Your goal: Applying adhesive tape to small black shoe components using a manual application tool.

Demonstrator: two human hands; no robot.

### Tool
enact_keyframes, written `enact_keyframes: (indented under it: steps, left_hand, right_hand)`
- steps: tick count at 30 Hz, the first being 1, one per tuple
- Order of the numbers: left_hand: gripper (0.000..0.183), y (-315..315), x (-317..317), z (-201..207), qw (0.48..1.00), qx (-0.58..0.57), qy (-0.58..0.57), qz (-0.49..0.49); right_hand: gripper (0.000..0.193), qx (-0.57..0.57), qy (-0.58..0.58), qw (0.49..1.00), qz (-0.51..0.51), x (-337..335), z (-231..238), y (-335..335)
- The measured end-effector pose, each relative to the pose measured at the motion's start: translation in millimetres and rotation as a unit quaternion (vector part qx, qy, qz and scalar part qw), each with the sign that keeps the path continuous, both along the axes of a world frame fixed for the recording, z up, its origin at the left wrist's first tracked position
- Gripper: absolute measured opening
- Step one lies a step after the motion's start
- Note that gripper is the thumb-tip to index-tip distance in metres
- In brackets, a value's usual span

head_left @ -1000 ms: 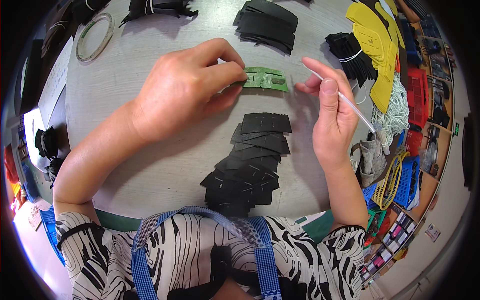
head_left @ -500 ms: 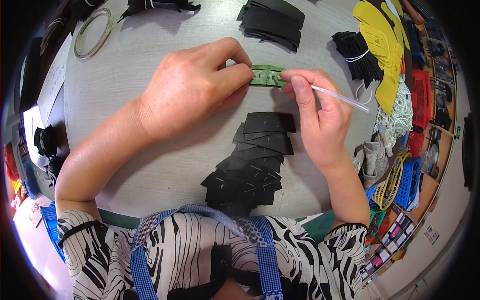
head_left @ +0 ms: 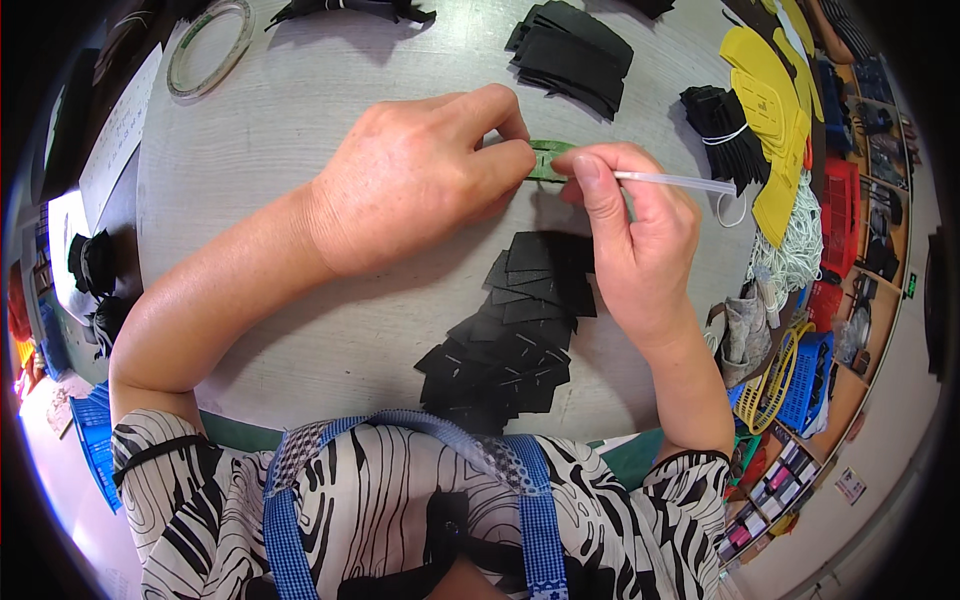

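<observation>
A small green slotted template [head_left: 546,161] lies on the table, its ends covered by my fingers. My left hand [head_left: 425,175] bends over its left end, fingers closed and pressing on it; the fingertips underneath are hidden. At the other end, my right hand [head_left: 645,225] pinches a thin whitish pen refill [head_left: 680,182], its clear tail pointing right. My fingers hide the refill's tip, which is at the template. Below both hands, overlapping black fabric pieces [head_left: 510,330] form a column toward me, several with short pale marks.
Black strips [head_left: 570,60] are stacked beyond my hands. To the right are a tied black bundle [head_left: 722,135], yellow pieces [head_left: 765,120], white cord [head_left: 795,235] and a blue basket [head_left: 805,385]. A roll of tape [head_left: 210,50] lies far left.
My right hand has shifted left along the template, and the refill is now more level. The whole view has moved slightly; my left hand stays on the template.
</observation>
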State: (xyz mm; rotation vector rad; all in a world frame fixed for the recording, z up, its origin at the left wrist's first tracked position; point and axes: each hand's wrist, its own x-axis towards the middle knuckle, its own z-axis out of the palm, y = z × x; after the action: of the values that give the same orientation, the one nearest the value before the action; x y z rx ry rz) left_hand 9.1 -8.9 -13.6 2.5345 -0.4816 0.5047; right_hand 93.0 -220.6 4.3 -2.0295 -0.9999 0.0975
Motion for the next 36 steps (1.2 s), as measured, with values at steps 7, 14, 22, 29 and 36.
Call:
enact_keyframes:
  steps: [7, 14, 22, 29, 36]
  left_hand:
    - [0.026, -1, 2, -1, 1.000, -0.003, -0.005, 0.000]
    - [0.026, -1, 2, -2, 1.000, 0.002, -0.007, 0.000]
    - [0.024, -1, 1, 0, 1.000, -0.003, -0.008, 0.007]
    - [0.020, -2, -4, 1, 0.991, -0.061, 0.051, -0.112]
    - [0.022, 1, -24, 9, 0.973, -0.140, 0.099, -0.153]
  right_hand:
    - [0.014, 0.012, -0.050, 0.999, -0.008, 4, 1, 0]
    - [0.013, -0.005, 0.033, 0.999, -0.027, 2, 14, 4]
    - [0.016, -0.023, -0.069, 0.997, 0.011, 12, 7, -5]
    - [0.019, -0.002, -0.200, 0.980, -0.014, 51, 3, 5]
    - [0.022, -0.004, -0.157, 0.986, -0.049, 58, -16, 14]
